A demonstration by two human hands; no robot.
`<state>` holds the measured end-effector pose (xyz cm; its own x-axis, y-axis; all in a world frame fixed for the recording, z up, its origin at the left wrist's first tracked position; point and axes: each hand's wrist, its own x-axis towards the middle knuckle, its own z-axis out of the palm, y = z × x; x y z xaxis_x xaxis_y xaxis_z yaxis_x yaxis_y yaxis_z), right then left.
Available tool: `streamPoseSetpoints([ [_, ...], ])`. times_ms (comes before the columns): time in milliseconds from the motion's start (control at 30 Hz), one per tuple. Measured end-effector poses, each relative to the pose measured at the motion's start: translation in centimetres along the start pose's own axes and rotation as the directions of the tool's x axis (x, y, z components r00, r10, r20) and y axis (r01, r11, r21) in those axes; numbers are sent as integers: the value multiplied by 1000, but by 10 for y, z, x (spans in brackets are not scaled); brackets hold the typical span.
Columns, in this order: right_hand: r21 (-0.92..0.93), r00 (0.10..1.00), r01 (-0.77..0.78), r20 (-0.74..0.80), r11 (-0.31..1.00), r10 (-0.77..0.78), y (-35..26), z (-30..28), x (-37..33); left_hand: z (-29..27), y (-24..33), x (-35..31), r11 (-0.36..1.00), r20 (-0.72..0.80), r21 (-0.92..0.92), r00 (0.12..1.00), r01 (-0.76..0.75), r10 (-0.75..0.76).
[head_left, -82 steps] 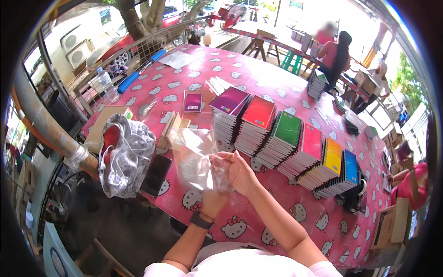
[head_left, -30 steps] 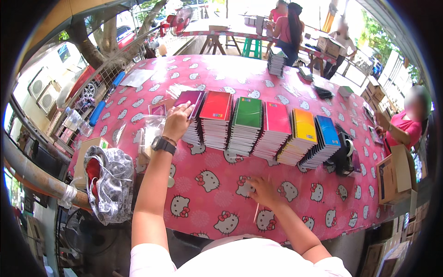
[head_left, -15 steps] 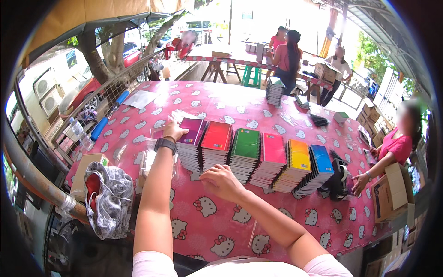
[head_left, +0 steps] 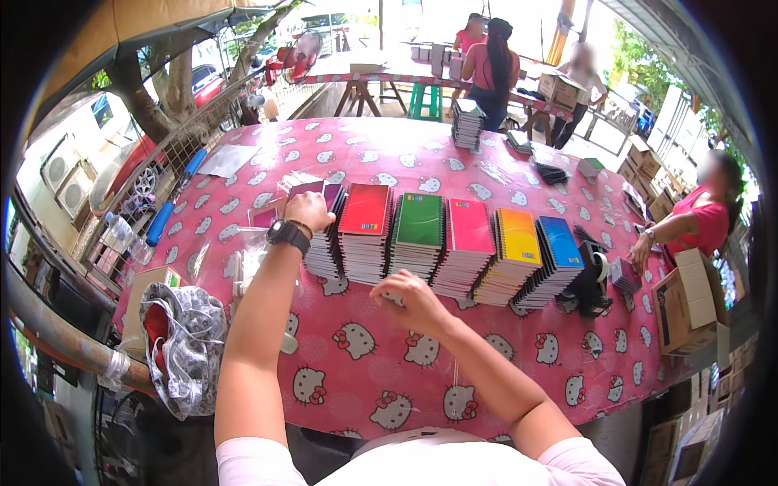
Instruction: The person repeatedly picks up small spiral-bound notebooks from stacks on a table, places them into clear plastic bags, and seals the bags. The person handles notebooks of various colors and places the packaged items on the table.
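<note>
A row of spiral notebook stacks runs across the table in front of me: purple [head_left: 322, 251], red [head_left: 366, 209], green [head_left: 418, 220], pink [head_left: 470, 225], yellow [head_left: 517, 236] and blue [head_left: 561, 241]. My left hand [head_left: 310, 212], with a dark watch at the wrist, lies over the top purple notebook, its fingers curled at the cover and partly hidden. In front of the green and pink stacks hovers my right hand [head_left: 415, 303], fingers loosely bent and apart, holding nothing.
Clear plastic packs [head_left: 250, 263] and a patterned cloth bag [head_left: 185, 348] lie left. A black tape dispenser [head_left: 596, 283] and small purple stack [head_left: 626, 275] stand right, near a co-worker's hand [head_left: 640, 253] and an open carton [head_left: 689, 304]. More notebooks [head_left: 468, 125] stand farther back.
My left hand has shifted from the purple stack's left edge onto its top. My right hand has moved slightly right. The co-worker's hand has drawn back, and a small purple stack shows there.
</note>
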<state>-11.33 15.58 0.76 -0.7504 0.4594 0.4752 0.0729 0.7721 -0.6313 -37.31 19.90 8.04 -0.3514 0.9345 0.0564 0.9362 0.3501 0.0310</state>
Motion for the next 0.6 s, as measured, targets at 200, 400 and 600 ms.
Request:
streamPoseSetpoints([
  [200,-411,976,-182,-186,893,113,5,-21,75,-25,-35,4,973,-248,-225,962,54,-111],
  [400,-577,782,-594,-251,561,570,41,-31,138,-35,-33,-108,186,-440,-897,852,-401,-284],
  [600,-505,644,-721,-237,474,727,60,-6,181,123,60,-222,-564,240,-783,964,261,114],
])
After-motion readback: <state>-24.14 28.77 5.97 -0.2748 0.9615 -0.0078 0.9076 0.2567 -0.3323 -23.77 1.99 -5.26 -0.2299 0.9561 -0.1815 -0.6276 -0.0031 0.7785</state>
